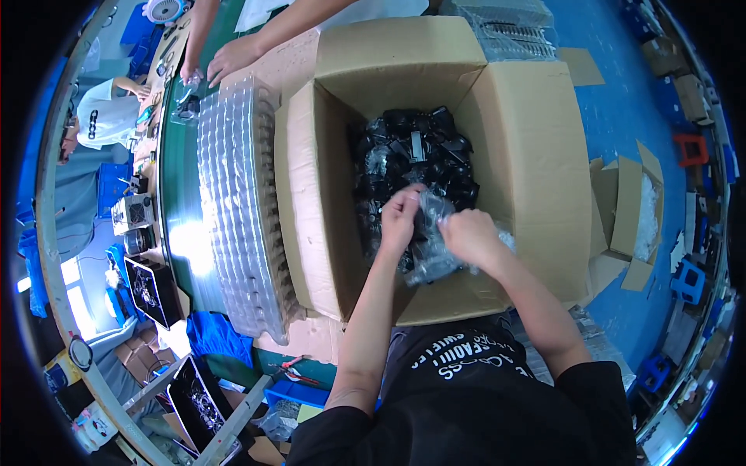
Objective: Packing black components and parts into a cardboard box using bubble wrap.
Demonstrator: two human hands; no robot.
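Observation:
A large open cardboard box (544, 155) stands in front of me with its flaps folded out. Many black plastic parts (392, 147) lie heaped inside it; their exact kind is hard to make out. Over the heap, my left hand (399, 220) pinches the upper left part of a clear plastic bag (429, 260). My right hand (469, 236) is closed on the bag's right side. The bag hangs crumpled between both hands, and whether anything is inside it I cannot tell.
Left of the box, a tall stack of clear plastic trays (237, 210) stands by a green conveyor belt (183, 194). A co-worker's hands (233, 58) reach over the belt's far end. On the blue floor at right sits an opened carton (629, 210). More wrapped trays (517, 31) lie beyond the box.

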